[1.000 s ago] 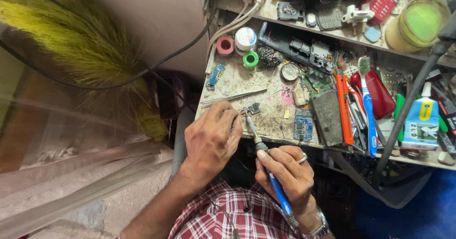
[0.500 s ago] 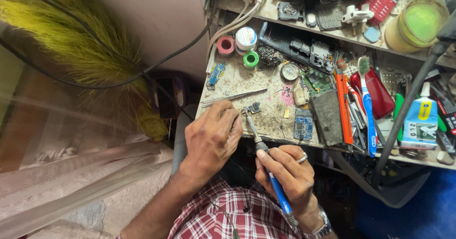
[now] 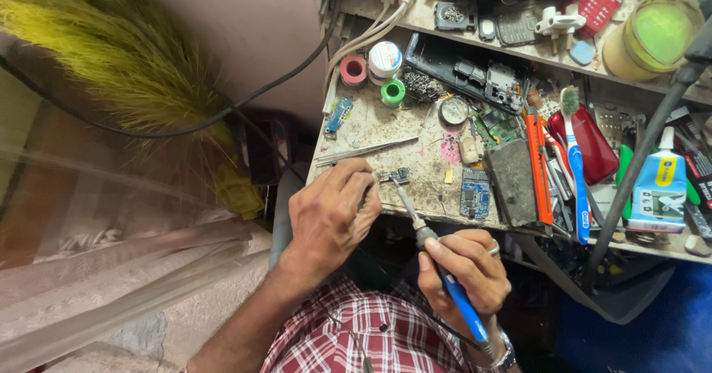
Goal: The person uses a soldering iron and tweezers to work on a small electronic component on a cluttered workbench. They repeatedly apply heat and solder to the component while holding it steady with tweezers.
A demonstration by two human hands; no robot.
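The left hand (image 3: 331,213) pinched a small circuit board (image 3: 395,174) at the workbench (image 3: 386,132) edge; the right hand (image 3: 463,269), just beside, gripped a soldering iron (image 3: 437,262) touching it.

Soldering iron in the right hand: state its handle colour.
Blue, on the soldering iron held by the right hand; head view.

The blue glossy plastic handle of the soldering iron (image 3: 461,308) ends in a dull grey metal shaft. The small green circuit board (image 3: 394,174) looks matt. The stained, rough wooden bench top (image 3: 371,124) is scuffed and blotchy.
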